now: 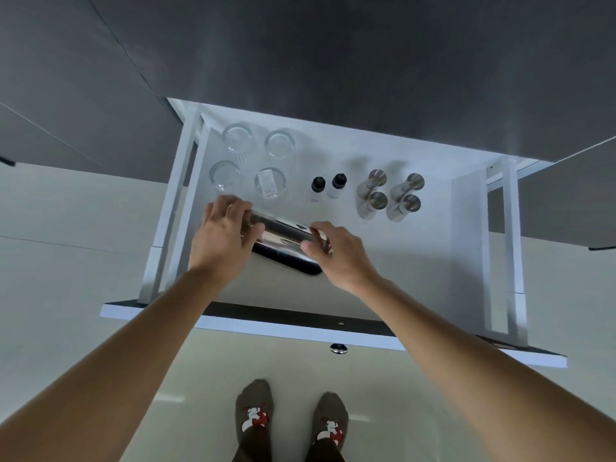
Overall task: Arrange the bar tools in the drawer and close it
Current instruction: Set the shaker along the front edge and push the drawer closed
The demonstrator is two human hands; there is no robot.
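A white drawer [433, 261] stands pulled out below a dark counter. Both hands hold a shiny rectangular metal tray [283, 241] just above the drawer's front left part. My left hand [221, 238] grips its left end and my right hand [336, 253] grips its right end. Behind the tray stand several clear glasses [255, 163]. Two small white bottles with black caps [328, 186] sit mid-drawer. Several steel jiggers [390, 196] stand to their right.
The drawer's front panel [300, 323] with a round metal knob [338, 348] faces me. My socked feet [290, 418] stand on the pale floor below it. Bare drawer bottom lies to the right of the tray. Dark cabinet fronts flank the drawer.
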